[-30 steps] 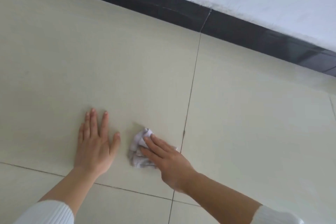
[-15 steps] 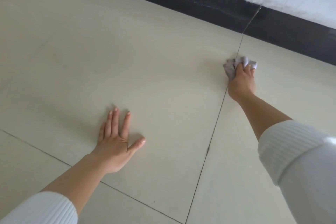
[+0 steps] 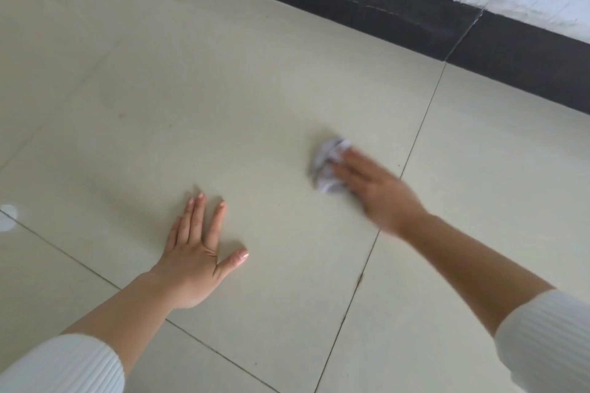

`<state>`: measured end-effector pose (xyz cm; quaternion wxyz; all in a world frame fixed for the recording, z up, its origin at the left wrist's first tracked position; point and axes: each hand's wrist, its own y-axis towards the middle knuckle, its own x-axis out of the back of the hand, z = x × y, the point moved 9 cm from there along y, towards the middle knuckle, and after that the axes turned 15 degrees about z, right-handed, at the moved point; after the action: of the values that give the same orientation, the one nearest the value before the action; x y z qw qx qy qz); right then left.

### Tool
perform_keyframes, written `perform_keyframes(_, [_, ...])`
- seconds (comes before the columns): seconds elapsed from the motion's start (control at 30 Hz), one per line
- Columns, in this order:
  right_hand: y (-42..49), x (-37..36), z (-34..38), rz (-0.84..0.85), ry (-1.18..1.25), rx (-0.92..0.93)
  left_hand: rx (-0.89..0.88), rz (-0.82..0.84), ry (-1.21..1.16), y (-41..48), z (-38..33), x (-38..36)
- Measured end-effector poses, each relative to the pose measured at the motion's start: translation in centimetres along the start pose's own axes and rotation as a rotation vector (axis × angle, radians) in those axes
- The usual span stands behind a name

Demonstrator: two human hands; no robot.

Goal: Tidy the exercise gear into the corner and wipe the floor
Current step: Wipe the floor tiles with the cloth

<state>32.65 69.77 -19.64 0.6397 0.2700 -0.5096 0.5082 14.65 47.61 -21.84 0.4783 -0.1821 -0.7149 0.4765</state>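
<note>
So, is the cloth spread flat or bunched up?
Bunched up. The cloth is a crumpled wad on the floor, pressed under the right hand; no flat edge shows.

Around the flat left hand [image 3: 194,262] the pale floor tiles [image 3: 223,105] lie bare up to the black skirting [image 3: 367,6]; only the crumpled cloth [image 3: 329,166] sits to its right.
</note>
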Motion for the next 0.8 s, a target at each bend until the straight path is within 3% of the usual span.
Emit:
perform_keyframes(0.17, [-3.0, 4.4, -14.4, -0.129, 0.104, -0.758, 0.003, 0.013, -0.011, 0.2, 0.1, -0.1])
perform_keyframes(0.27, [-2.3, 5.0, -16.6, -0.187, 0.257, -0.963, -0.001, 0.005, -0.003, 0.3, 0.1, -0.1])
perform_keyframes(0.33, [0.2, 4.9, -14.6, -0.229, 0.309, -0.908, -0.009, -0.003, -0.005, 0.3, 0.3, -0.2])
perform_keyframes(0.5, [6.6, 3.0, -3.0, -0.186, 0.277, -0.481, -0.019, -0.019, -0.013, 0.3, 0.3, -0.2])
perform_keyframes(0.67, [5.0, -0.8, 5.7, -0.08, 0.217, -0.139, -0.024, -0.025, -0.013, 0.1, 0.0, 0.0])
perform_keyframes(0.73, [3.3, -1.6, 6.9, -0.006, 0.102, 0.026, -0.024, -0.034, -0.01, 0.2, 0.1, 0.0])
perform_keyframes(0.8, [1.7, -1.1, 4.2, -0.004, -0.016, 0.039, -0.026, -0.035, -0.01, 0.2, 0.1, 0.0])
